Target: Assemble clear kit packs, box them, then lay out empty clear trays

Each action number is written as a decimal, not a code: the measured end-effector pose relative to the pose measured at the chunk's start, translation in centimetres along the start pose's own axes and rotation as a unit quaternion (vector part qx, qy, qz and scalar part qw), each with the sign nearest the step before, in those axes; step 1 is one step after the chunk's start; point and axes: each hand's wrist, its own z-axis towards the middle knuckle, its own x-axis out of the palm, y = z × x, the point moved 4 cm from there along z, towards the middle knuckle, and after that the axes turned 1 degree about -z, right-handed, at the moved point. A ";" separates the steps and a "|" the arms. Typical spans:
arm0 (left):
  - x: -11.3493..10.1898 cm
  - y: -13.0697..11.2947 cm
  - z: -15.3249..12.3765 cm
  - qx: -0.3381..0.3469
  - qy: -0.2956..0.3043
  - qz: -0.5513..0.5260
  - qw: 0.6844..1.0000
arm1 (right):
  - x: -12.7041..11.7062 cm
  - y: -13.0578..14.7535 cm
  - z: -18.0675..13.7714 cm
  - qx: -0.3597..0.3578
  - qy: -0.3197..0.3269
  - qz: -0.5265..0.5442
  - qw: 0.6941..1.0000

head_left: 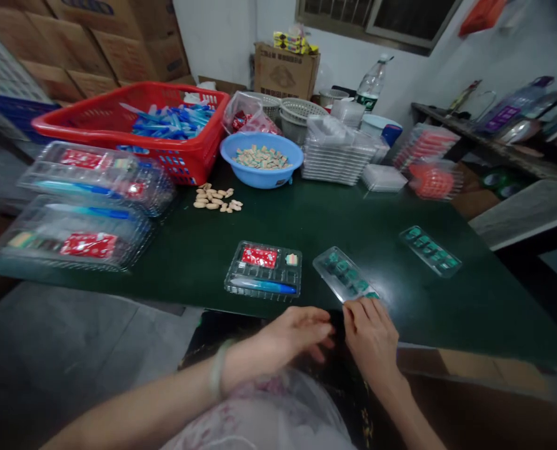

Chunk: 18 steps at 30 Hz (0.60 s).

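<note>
My right hand [372, 331] has its fingers closed over the near end of a narrow clear plastic tray [327, 272] that holds a row of small dark green pieces. The fingertips hide that end of the tray. Just left of it, my left hand [301, 331] hovers at the table's front edge, fingers loosely bent and apart, with nothing visible in it. Beyond the left hand lies a clear compartment tray [231, 278] with a blue pen [264, 285], a red patterned packet [259, 257] and a small pale eraser-like block [291, 259].
Filled clear trays [132, 234] are stacked at left, before a red basket [198, 153] of blue pens. A blue bowl [262, 178] of small blocks, peanuts [215, 197] and clear tray stacks [332, 156] stand farther back. Another tray of green pieces [431, 251] lies right.
</note>
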 end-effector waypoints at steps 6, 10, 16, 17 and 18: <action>3.3 1.3 3.5 0.003 0.035 -0.213 0.976 | -2.0 1.9 -1.9 -0.026 -0.022 0.028 0.999; 3.6 1.5 3.6 -0.024 0.007 -0.305 0.952 | -3.1 3.2 -2.6 -0.041 -0.026 0.051 0.998; 3.0 0.0 2.1 0.110 0.143 -0.295 0.938 | -5.4 5.7 -1.5 -0.059 -0.049 0.064 0.995; 2.7 -0.2 1.9 0.135 0.158 -0.293 0.933 | -5.8 6.2 -1.1 -0.063 -0.054 0.069 0.994; 2.3 -0.4 1.7 0.155 0.168 -0.293 0.928 | -6.0 6.7 -0.7 -0.067 -0.058 0.073 0.993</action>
